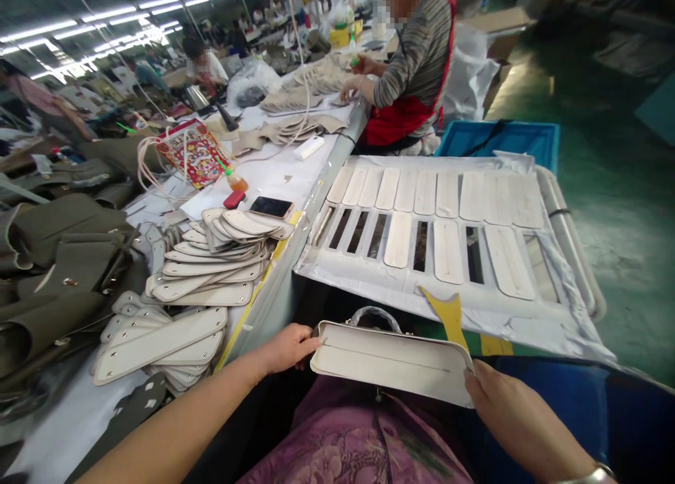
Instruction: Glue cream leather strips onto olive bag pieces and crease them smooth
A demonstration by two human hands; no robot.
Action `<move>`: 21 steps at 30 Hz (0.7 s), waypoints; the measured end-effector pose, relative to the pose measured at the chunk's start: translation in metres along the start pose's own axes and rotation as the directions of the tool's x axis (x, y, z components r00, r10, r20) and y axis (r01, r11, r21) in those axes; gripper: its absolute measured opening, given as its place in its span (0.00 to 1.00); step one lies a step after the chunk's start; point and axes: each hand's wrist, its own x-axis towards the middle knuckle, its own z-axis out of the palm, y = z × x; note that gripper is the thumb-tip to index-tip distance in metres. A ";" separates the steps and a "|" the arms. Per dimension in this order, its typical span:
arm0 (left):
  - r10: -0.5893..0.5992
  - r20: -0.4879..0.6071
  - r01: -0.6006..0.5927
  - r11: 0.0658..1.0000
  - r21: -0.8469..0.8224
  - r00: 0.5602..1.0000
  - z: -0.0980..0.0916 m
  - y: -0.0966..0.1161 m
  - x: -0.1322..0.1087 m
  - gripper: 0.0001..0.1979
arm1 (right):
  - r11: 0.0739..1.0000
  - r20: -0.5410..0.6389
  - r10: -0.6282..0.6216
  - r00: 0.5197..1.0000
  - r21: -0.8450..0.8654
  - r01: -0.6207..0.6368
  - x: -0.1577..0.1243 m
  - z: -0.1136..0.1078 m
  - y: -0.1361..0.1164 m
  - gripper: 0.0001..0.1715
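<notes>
Bench (pixel 268 176) at left, pale panel (pixel 391 364) spanning left hand (pixel 289 347) to right hand (pixel 498 394), each closed on one end! Right fingertips hidden, wristband (pixel 595 474) cut off at frame edge.

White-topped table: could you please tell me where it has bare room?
A mostly bare patch of table lies between the phone and the small white object. It is crowded nearer, under piled pale strips, and farther back, under beige pieces.
</notes>
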 end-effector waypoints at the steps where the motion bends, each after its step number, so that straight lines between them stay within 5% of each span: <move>1: -0.002 0.003 0.002 1.000 0.010 1.000 0.000 0.002 -0.001 0.25 | 1.000 0.031 0.020 0.999 -0.009 -0.020 0.000 -0.002 -0.002 0.12; 4: 0.020 0.044 -0.022 0.999 0.041 0.999 0.001 0.008 -0.004 0.26 | 0.995 0.103 0.097 0.990 0.006 -0.099 -0.005 -0.011 -0.011 0.13; 11: -0.003 0.037 -0.006 0.974 0.224 0.999 -0.001 -0.007 0.007 0.26 | 0.972 0.039 0.235 0.971 0.019 -0.236 -0.015 -0.014 -0.024 0.15; 15: 0.176 -0.043 -0.134 0.868 0.478 0.983 -0.001 0.000 -0.005 0.22 | 0.971 0.035 0.224 0.974 0.078 -0.226 -0.016 -0.014 -0.025 0.15; 18: 0.429 -0.079 -0.283 0.712 0.642 0.900 0.022 0.029 -0.020 0.18 | 0.960 0.045 0.209 0.977 0.179 -0.213 -0.016 -0.015 -0.023 0.16; 21: 0.673 0.031 -0.532 0.555 0.640 0.739 0.066 0.064 -0.018 0.14 | 0.923 0.096 0.205 0.974 0.312 -0.225 -0.015 -0.015 -0.018 0.20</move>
